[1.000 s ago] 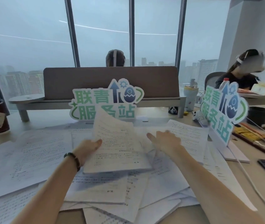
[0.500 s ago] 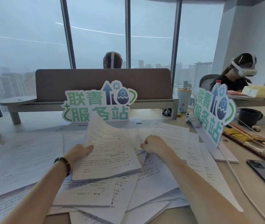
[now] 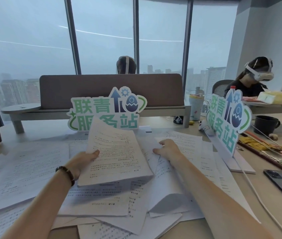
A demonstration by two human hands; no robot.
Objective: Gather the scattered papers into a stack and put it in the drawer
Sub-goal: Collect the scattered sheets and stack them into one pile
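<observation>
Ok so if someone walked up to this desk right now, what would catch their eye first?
Probably the mess of printed papers spread over the desk, with the left hand holding a lifted bundle of sheets at the centre and the right hand on the papers beside it. Next, two green signs: one behind the papers, another at the right.

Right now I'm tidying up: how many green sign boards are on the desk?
2. One sign stands at the desk's far middle, behind the lifted stack. The other sign stands at the right, beside the papers.
</observation>
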